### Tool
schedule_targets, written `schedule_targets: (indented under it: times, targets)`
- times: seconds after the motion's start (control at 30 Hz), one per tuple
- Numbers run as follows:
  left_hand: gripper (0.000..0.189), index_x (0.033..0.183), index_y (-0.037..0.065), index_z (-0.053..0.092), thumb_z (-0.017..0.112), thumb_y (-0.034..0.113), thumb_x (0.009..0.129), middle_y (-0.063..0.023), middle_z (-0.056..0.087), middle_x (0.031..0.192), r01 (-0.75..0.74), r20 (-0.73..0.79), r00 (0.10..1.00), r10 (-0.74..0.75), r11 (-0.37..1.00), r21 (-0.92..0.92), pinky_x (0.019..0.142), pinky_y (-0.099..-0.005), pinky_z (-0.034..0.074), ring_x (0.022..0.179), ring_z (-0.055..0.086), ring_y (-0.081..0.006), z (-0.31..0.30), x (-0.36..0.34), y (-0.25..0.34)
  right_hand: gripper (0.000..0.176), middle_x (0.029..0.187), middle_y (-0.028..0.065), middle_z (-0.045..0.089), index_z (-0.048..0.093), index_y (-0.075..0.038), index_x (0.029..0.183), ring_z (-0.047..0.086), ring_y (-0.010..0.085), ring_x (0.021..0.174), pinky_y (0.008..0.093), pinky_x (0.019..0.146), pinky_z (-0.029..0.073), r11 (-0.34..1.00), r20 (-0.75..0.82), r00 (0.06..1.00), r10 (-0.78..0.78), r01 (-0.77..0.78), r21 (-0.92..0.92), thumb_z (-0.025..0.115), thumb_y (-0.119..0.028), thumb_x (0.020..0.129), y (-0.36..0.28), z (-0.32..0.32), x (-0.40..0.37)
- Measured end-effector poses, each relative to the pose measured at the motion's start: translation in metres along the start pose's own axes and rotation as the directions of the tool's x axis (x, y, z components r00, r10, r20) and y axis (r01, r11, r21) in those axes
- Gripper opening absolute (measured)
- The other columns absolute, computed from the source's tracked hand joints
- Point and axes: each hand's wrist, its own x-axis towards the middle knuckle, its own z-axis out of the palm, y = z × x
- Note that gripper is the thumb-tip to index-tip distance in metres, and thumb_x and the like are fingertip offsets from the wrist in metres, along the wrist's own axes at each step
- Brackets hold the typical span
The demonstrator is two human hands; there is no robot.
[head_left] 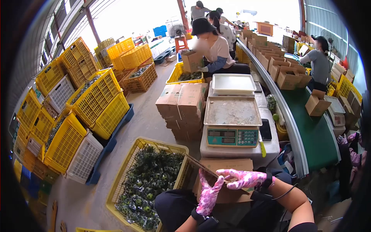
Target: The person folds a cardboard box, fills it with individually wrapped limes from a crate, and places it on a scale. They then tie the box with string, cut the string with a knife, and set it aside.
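Note:
My left hand (209, 195), in a pink patterned glove, presses against a brown cardboard box (228, 196) between my knees, its thumb and fingers spread. My right hand (241, 179), gloved alike, lies over the box's upper part with its fingers stretched to the left, close to the left fingertips. A raised flap (201, 166) stands at the box's left. Beside my left knee is a yellow crate (112, 193) filled with dark green items in clear wrapping (148, 181).
Ahead stands a scale (232, 137) with a metal tray, beside a phone (265, 129) and a green-handled knife (263, 149). Flattened cartons (179, 106) are stacked left of it. A green conveyor (305, 123) runs on the right. Crates (94, 98) line the left. A co-worker (222, 52) holds a box.

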Motion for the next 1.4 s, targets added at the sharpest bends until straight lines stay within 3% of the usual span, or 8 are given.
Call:
schedule_targets:
  times: [0.3,0.4,0.5,0.6,0.73,0.9,1.07,1.4]
  targets:
    - [0.102,0.146,-0.004,0.012,0.077,0.034,0.077,-0.0242,0.017,0.15,-0.121,-0.124,0.977,0.174,0.928,0.353,0.113,-0.0383,0.022,0.139,0.021,-0.0331,-0.007,-0.006,0.001,0.074,0.144,0.0096,0.036,0.022,-0.011,0.149,0.044,0.0231,0.123,0.0401,0.101,0.039,0.997,-0.152,0.986,-0.069,0.063,-0.042,0.063,-0.024,0.09,-0.014,-0.016,-0.001]
    - [0.08,0.136,0.001,0.035,0.074,0.018,0.067,-0.0278,0.02,0.147,-0.407,0.042,0.818,0.574,0.526,0.747,0.113,-0.0468,0.02,0.14,0.018,-0.0391,0.0,-0.024,0.017,0.071,0.133,0.0183,0.047,0.038,-0.01,0.14,0.055,0.033,0.112,0.0409,0.094,0.046,0.684,-0.288,0.849,-0.444,0.112,-0.721,0.064,-0.015,0.075,-0.031,-0.03,0.008]
    - [0.049,0.115,0.002,0.056,0.064,0.013,0.067,-0.022,0.046,0.133,-0.554,0.514,0.759,0.4,-0.019,0.832,0.112,-0.0503,0.023,0.131,0.035,-0.0405,0.014,-0.047,0.029,0.051,0.109,0.0174,0.061,0.054,-0.011,0.125,0.059,0.0388,0.097,0.0436,0.084,0.049,0.357,-0.314,0.861,-0.401,-0.169,-0.919,0.058,-0.019,0.075,-0.067,-0.016,0.034]
    - [0.047,0.117,-0.004,0.056,0.061,0.02,0.077,-0.0192,0.059,0.107,-0.651,0.611,0.75,0.253,0.116,0.75,0.111,-0.0519,0.025,0.114,0.052,-0.0352,0.011,-0.067,0.064,0.032,0.089,0.0152,0.065,0.062,-0.009,0.105,0.063,0.0331,0.085,0.0372,0.074,0.051,0.542,-0.071,0.939,-0.336,0.131,-0.83,0.058,-0.016,0.074,-0.056,-0.063,0.047]
    - [0.05,0.115,0.001,0.059,0.064,0.034,0.079,-0.0131,0.057,0.091,-0.591,0.552,0.783,0.287,0.065,0.804,0.109,-0.0547,0.024,0.096,0.055,-0.0306,0.0,-0.047,0.059,0.02,0.076,0.0158,0.064,0.056,-0.003,0.088,0.062,0.0355,0.076,0.0381,0.067,0.048,0.454,-0.208,0.974,-0.095,-0.144,-0.879,0.058,-0.013,0.072,-0.081,-0.032,0.028]
    - [0.018,0.091,0.012,0.068,0.066,0.024,0.078,-0.005,0.059,0.085,-0.737,0.693,0.667,0.273,0.107,0.667,0.106,-0.0524,0.029,0.093,0.057,-0.0254,0.011,-0.036,0.041,0.054,0.093,0.0195,0.066,0.05,-0.011,0.127,0.063,0.0356,0.089,0.0411,0.077,0.05,0.284,-0.343,0.923,0.174,-0.381,-0.88,0.062,-0.028,0.078,-0.117,-0.015,-0.003]
    - [0.01,0.084,0.008,0.061,0.058,0.011,0.075,-0.0045,0.054,0.071,-0.891,0.891,0.454,-0.012,0.005,0.454,0.113,-0.0515,0.025,0.084,0.06,-0.0239,0.023,-0.032,0.064,0.06,0.103,0.0207,0.062,0.05,-0.007,0.129,0.06,0.0373,0.096,0.0428,0.083,0.049,0.182,-0.259,0.927,-0.27,-0.215,-0.959,0.064,-0.023,0.073,-0.075,-0.049,0.012]
    - [0.021,0.067,0.009,0.063,0.064,0.029,0.072,-0.0108,0.059,0.114,-0.636,0.626,0.708,0.326,-0.091,0.766,0.108,-0.0609,0.02,0.126,0.041,-0.0352,-0.016,-0.015,0.066,0.028,0.094,0.0123,0.067,0.067,-0.009,0.107,0.063,0.0313,0.093,0.0405,0.081,0.051,0.302,-0.308,0.82,-0.482,-0.174,-0.937,0.064,-0.021,0.081,-0.036,-0.061,0.008]
